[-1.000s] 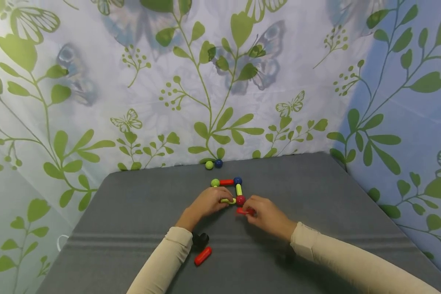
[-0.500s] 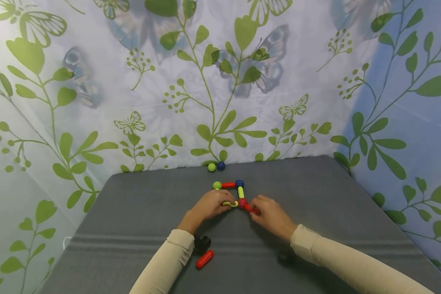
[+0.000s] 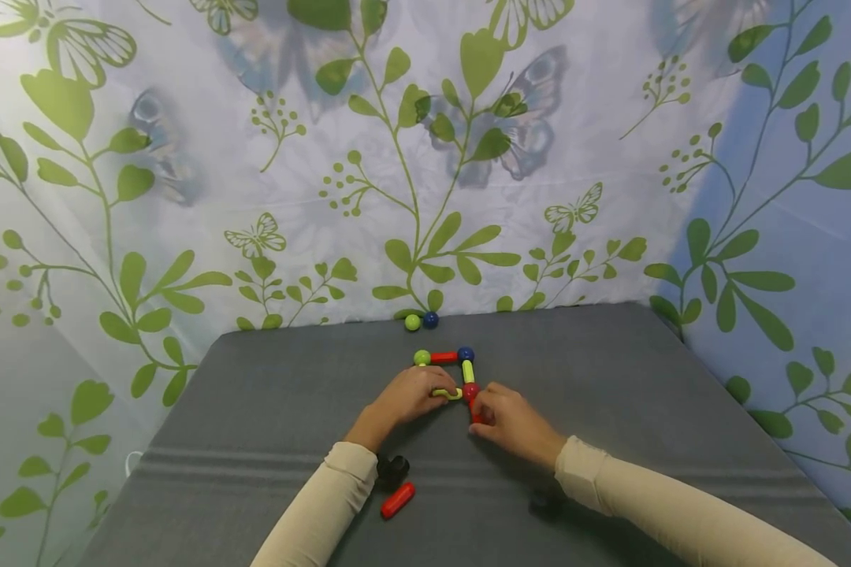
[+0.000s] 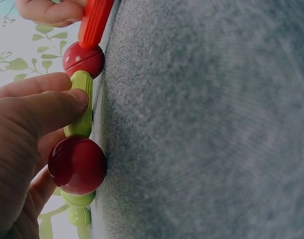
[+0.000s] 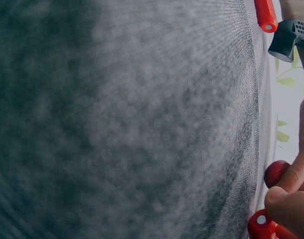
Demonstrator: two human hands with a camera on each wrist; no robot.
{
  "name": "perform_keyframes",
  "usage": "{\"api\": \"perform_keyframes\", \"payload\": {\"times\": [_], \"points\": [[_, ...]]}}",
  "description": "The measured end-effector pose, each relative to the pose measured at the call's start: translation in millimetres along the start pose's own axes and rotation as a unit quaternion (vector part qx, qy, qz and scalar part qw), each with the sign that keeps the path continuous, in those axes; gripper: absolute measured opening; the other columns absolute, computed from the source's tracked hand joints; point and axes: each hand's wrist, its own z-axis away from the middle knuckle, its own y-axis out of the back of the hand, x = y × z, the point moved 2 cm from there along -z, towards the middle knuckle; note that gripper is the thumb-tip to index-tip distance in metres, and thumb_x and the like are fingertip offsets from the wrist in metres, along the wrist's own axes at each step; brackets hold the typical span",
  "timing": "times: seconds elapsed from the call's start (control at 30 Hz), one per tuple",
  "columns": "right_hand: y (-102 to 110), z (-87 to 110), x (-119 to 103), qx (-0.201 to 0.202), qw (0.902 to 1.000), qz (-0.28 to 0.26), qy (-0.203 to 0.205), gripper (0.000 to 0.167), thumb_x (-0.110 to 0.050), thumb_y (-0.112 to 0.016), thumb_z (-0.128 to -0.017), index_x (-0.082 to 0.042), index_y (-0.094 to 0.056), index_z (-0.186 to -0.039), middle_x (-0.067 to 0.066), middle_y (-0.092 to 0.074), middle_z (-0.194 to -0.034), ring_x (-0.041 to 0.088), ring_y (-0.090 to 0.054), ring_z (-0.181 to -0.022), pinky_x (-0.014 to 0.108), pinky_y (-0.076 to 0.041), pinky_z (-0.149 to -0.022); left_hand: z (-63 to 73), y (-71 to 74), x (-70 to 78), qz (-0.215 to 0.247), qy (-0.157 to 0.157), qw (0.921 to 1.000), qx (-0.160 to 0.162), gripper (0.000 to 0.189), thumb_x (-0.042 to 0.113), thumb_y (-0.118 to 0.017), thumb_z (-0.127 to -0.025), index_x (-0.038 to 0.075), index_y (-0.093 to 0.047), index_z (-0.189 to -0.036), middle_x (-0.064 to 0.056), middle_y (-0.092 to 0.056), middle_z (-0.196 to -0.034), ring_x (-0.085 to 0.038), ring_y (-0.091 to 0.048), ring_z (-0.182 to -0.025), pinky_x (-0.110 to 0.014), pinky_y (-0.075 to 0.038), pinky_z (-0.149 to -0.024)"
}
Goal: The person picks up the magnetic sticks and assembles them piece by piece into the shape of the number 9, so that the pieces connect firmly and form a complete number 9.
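A frame of rods and balls lies on the cloth. Thumb and fingers of my left hand (image 3: 413,392) pinch a yellow-green rod (image 4: 81,110) between a red ball (image 4: 83,59) and a darker red ball (image 4: 78,167). My right hand (image 3: 514,416) pinches a red rod (image 3: 476,411), one end touching the red ball, the other pointing toward me. Behind, a second yellow-green rod (image 3: 468,372) leads to a blue ball (image 3: 466,354). Another red rod (image 3: 444,357) joins that to a green ball (image 3: 421,358). My left hand hides the frame's left side in the head view.
A loose red rod (image 3: 398,500) lies near my left forearm, beside the black wrist camera (image 3: 395,468). Spare green (image 3: 412,322) and blue (image 3: 430,320) balls sit at the back edge, against a leaf-patterned curtain (image 3: 291,197). Grey cloth (image 3: 255,409) covers the table.
My right hand has brought its red rod from below the red ball into contact with it, then swung the rod's free end toward me. My left hand stays on the yellow-green rod.
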Motion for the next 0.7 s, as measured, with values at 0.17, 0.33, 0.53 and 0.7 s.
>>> {"api": "perform_keyframes", "payload": {"times": [0.17,0.33,0.53,0.7], "points": [[0.8,0.8,-1.2,-0.014,0.9999,-0.003,-0.001,0.026,-0.018,-0.089,-0.08,-0.017,-0.064,-0.088,-0.007,-0.05,-0.084,0.006,-0.056,-0.072,0.024,-0.052,-0.065,-0.3,-0.5,0.8,-0.003,0.007,1.0,-0.001,0.017,0.011,-0.077,-0.092,0.017,-0.078,-0.107,0.005,-0.071,-0.114,-0.011,-0.066,-0.106,-0.029,-0.052,-0.091],[0.8,1.8,-2.6,-0.02,0.9998,-0.001,-0.009,0.026,-0.017,-0.089,-0.08,-0.016,-0.064,-0.088,-0.007,-0.049,-0.084,0.006,-0.057,-0.073,0.024,-0.053,-0.066,-0.3,-2.3,0.9,-0.003,0.01,0.9999,-0.002,0.017,0.011,-0.077,-0.092,0.017,-0.078,-0.108,0.004,-0.071,-0.114,-0.011,-0.066,-0.106,-0.029,-0.052,-0.091],[-0.2,2.7,-2.4,-0.022,0.9997,-0.003,-0.011,0.026,-0.016,-0.089,-0.079,-0.016,-0.064,-0.088,-0.006,-0.05,-0.084,0.005,-0.059,-0.074,0.024,-0.054,-0.067,0.6,-3.4,1.6,-0.002,0.01,0.9999,-0.002,0.018,0.01,-0.076,-0.092,0.016,-0.078,-0.108,0.004,-0.07,-0.115,-0.011,-0.065,-0.107,-0.029,-0.051,-0.092],[-0.2,3.4,-1.6,-0.017,0.9998,-0.004,-0.005,0.027,-0.016,-0.089,-0.079,-0.017,-0.064,-0.088,-0.006,-0.05,-0.084,0.005,-0.059,-0.074,0.024,-0.054,-0.067,0.9,-3.7,2.0,0.0,0.012,0.9999,-0.002,0.018,0.01,-0.077,-0.091,0.016,-0.077,-0.109,0.004,-0.07,-0.114,-0.011,-0.065,-0.106,-0.029,-0.052,-0.091]]}}
